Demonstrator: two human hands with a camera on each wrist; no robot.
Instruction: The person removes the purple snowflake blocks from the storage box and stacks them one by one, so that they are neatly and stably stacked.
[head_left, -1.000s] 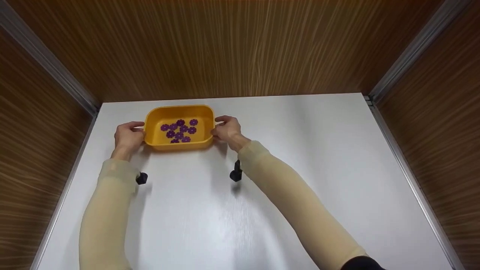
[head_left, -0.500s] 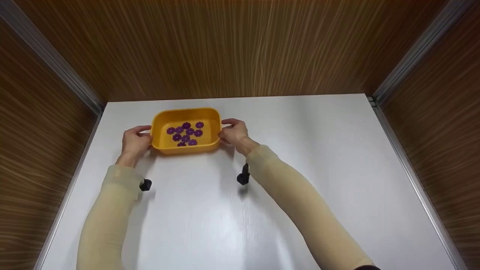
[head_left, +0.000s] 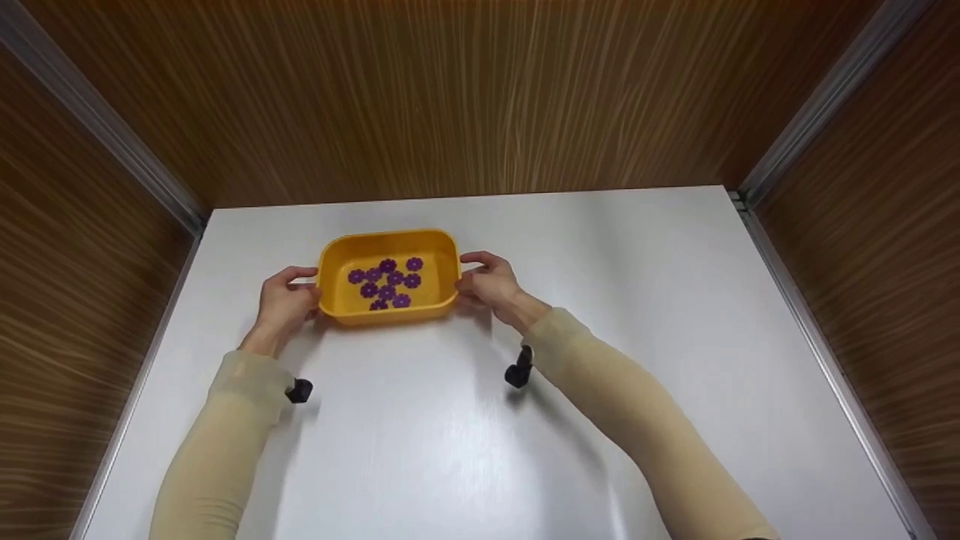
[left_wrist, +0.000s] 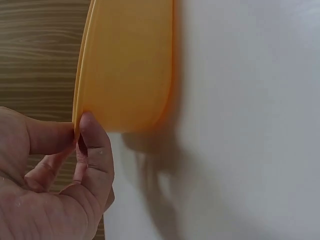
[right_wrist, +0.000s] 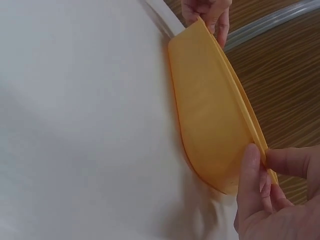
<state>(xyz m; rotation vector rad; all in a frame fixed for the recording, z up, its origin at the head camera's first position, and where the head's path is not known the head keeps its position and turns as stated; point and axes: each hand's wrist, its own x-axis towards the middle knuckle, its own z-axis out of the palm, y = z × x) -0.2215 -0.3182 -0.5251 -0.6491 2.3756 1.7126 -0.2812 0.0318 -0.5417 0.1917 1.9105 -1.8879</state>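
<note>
A yellow plastic tub [head_left: 390, 315] with rounded corners is near the back of the white table, left of the middle. Several purple flower-shaped pieces [head_left: 386, 291] lie loose on its floor. My left hand [head_left: 283, 306] pinches the tub's left rim between thumb and fingers; the left wrist view shows this grip on the rim of the tub [left_wrist: 127, 60] closely. At the opposite end, my right hand [head_left: 495, 287] pinches the right rim. In the right wrist view both hands hold the tub [right_wrist: 210, 105] by its ends. Whether its base touches the table cannot be told.
The white table [head_left: 420, 435] stretches in front of the tub and to its right. A wood-grain panel [head_left: 480, 97] stands along the back edge, with similar panels at both sides. Small black wrist cameras [head_left: 517, 375] stick out from the sleeves.
Both hands have moved the tub toward the front of the table and to the right, away from the back panel. The grips look the same, and the flower pieces stay inside.
</note>
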